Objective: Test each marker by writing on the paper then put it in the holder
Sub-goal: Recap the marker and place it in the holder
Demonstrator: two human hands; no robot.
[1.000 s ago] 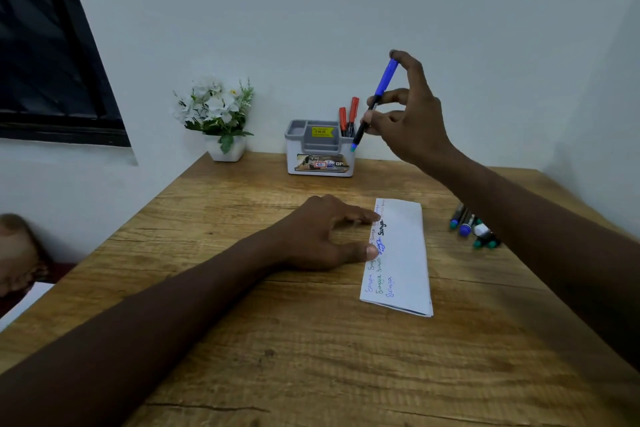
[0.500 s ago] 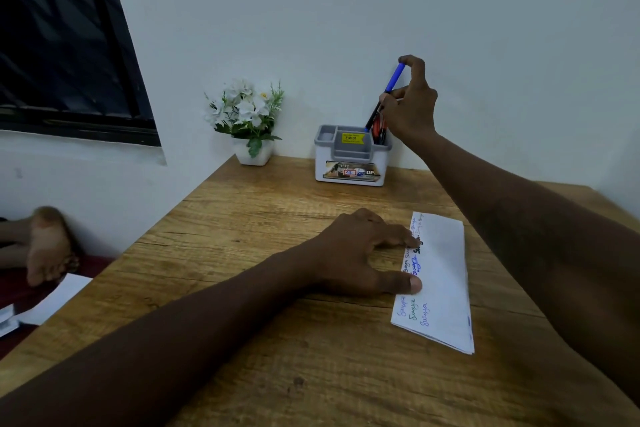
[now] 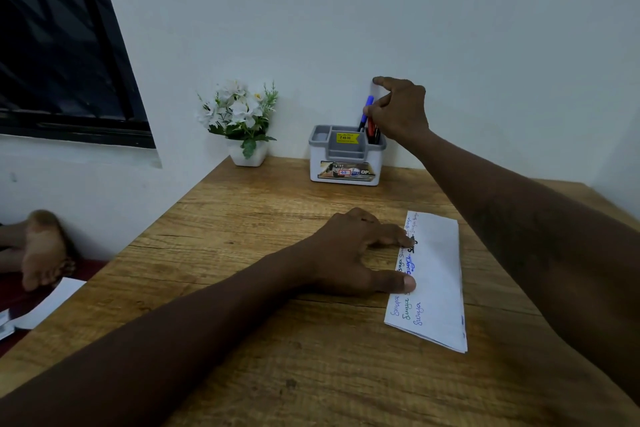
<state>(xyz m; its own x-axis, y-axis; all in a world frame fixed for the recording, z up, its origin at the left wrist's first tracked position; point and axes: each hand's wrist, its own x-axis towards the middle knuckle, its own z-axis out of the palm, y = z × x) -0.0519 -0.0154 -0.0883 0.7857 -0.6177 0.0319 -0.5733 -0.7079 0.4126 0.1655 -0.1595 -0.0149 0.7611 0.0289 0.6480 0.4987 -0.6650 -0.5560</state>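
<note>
- Head view, far edge of the surface (image 3: 277, 340): the blue marker (image 3: 366, 111) is seen leaning, its lower end inside the right-hand compartment of the grey-and-white pen holder (image 3: 346, 156). It stands beside the red markers (image 3: 372, 128) already there.
- The right hand (image 3: 398, 111) is placed just above that compartment. Its thumb is laid against the marker's barrel and its index finger is raised clear of the top end. Whether the grip is closed on the marker or loosened cannot be told, since the other fingers are hidden.
- The step is judged to be the dropping-in of a tested marker. If the marker is let go while tilted, it may be caught on the red markers or on the compartment rim and tipped out onto the surface.
- The holder looks light. It could be shoved or toppled if the hand is drawn back carelessly across its rim.
- Head view, near part: the left hand (image 3: 349, 253) is spread flat, grip wide, with fingertips and thumb pressed on the written edge of the folded paper (image 3: 436, 281). Fresh ink could be smeared by those fingers, and the paper could be dragged if the hand is shifted.
- No untested markers are shown here, so the next one may have to be reached for out of sight and could be knocked off the surface.
</note>
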